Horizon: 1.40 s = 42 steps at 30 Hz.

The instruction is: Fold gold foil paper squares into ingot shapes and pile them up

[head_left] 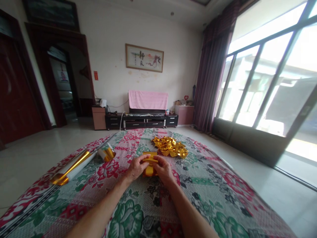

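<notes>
Floral cloth, lower frame. Gold foil, below centre, is pinched by left hand, right hand; judged light, crease-prone; edge hold advised.

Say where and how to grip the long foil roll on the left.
Probably grip the long foil roll around its middle from above, using the nearer left hand: it lies on its side, top uncovered, near end seemingly loose.

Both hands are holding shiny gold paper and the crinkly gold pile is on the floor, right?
Wrong place: the head view shows the crinkly gold pile on the flowered cloth. The left hand and right hand do hold shiny gold paper.
</notes>
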Tool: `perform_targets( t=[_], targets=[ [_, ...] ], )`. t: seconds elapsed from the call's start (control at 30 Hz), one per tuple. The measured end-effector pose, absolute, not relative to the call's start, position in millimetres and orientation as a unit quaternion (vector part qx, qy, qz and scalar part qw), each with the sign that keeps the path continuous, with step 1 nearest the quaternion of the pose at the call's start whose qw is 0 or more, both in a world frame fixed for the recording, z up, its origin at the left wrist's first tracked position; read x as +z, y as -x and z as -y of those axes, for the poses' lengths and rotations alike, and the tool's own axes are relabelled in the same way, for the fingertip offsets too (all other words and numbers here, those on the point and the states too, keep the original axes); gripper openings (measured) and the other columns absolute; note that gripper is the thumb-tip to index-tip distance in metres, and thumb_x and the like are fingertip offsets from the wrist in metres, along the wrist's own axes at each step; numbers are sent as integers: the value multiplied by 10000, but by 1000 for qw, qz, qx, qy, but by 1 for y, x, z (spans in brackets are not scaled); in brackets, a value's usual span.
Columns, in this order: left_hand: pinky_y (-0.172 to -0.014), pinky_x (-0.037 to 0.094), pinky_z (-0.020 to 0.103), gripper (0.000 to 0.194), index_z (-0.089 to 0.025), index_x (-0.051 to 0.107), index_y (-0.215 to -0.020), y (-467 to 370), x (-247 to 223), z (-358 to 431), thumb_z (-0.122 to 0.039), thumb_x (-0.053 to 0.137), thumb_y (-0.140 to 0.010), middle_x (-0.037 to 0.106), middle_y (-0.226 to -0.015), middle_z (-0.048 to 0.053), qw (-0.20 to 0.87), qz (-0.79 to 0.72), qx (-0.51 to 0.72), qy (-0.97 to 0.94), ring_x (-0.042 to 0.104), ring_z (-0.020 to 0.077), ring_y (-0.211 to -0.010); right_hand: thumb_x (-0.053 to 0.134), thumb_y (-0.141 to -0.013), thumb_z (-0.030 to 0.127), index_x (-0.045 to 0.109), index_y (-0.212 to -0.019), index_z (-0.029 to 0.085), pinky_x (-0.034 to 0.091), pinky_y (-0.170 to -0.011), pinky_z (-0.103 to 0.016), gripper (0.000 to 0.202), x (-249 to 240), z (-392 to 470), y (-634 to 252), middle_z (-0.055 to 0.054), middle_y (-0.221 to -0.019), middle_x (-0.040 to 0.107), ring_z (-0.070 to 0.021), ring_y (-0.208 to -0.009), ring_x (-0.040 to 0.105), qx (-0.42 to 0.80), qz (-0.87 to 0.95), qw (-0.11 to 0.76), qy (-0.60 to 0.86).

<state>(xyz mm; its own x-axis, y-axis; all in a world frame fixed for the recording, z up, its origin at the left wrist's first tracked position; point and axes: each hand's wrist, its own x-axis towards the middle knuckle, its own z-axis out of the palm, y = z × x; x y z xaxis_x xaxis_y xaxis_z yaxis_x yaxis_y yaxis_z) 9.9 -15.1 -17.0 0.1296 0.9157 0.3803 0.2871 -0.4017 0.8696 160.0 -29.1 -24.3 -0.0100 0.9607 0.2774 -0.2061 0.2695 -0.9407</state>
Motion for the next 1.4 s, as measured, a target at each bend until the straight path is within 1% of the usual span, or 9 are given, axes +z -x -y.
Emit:
perform_targets(
  t=[0.27, 0.6, 0.7, 0.83, 0.9, 1.0, 1.1, 1.27, 1.4],
  targets=[
    [-825, 500, 276, 446, -166, 602, -1122, -11, -14, 17, -214, 585, -679, 664, -1058, 52, 323, -425, 490, -690, 625, 183, -925, 604, -638, 282, 622, -905, 161, 506, -628, -282, 294, -27, 26, -158, -39, -811, 674, -173, -694, 613, 399, 548, 623, 390],
    [-807, 476, 234, 283, -261, 696, -940, -7, -10, 16, -194, 536, -715, 701, -942, 3, 133, -474, 419, -763, 632, 156, -878, 591, -691, 313, 619, -928, 170, 514, -639, -285, 279, -38, 21, -159, -43, -819, 677, -185, -724, 629, 326, 602, 600, 414],
    [-791, 476, 219, 296, -256, 693, -951, -7, -9, 16, -191, 520, -719, 704, -927, -6, 150, -477, 424, -755, 637, 146, -854, 574, -709, 320, 608, -958, 163, 510, -654, -285, 297, -40, 20, -158, -47, -833, 670, -176, -725, 624, 319, 609, 597, 413],
    [-738, 494, 218, 293, -226, 691, -943, -8, -12, 15, -188, 497, -727, 709, -877, -2, 182, -467, 467, -728, 645, 143, -789, 592, -687, 321, 555, -1084, 159, 499, -649, -273, 430, -30, 26, -160, -71, -927, 651, -178, -790, 612, 295, 573, 634, 427],
    [-767, 489, 231, 279, -219, 692, -923, -8, -12, 13, -182, 491, -732, 702, -897, 11, 154, -462, 503, -714, 641, 150, -813, 602, -680, 353, 595, -1013, 161, 488, -683, -269, 384, -24, 30, -161, -73, -927, 648, -183, -837, 598, 266, 535, 662, 452],
    [-814, 476, 250, 265, -217, 685, -917, -7, -8, 14, -186, 481, -751, 690, -914, 28, 111, -454, 539, -701, 630, 163, -856, 568, -702, 457, 643, -843, 144, 474, -568, -257, 351, -18, 33, -163, -67, -754, 657, -176, -678, 601, 346, 507, 639, 463],
    [-834, 469, 256, 279, -221, 671, -945, -9, -1, 18, -177, 460, -767, 678, -925, 35, 82, -449, 537, -709, 617, 166, -883, 530, -711, 575, 659, -784, 119, 461, -504, -255, 480, -15, 36, -163, -91, -696, 658, -177, -602, 602, 472, 515, 580, 418],
    [-829, 472, 266, 327, -213, 666, -957, -17, 1, 24, -106, 431, -756, 655, -883, 51, 47, -404, 483, -776, 605, 163, -873, 549, -737, 555, 633, -1004, 148, 486, -643, -270, 494, -11, 39, -167, -107, -934, 662, -191, -809, 625, 578, 502, 556, 324],
    [-850, 469, 289, 342, -223, 661, -976, -19, -7, 24, -97, 428, -760, 633, -936, 63, 45, -380, 454, -805, 590, 171, -918, 631, -704, 463, 634, -1009, 189, 475, -686, -244, 410, -13, 37, -170, -73, -1046, 636, -173, -881, 602, 578, 482, 587, 299]
  ],
)
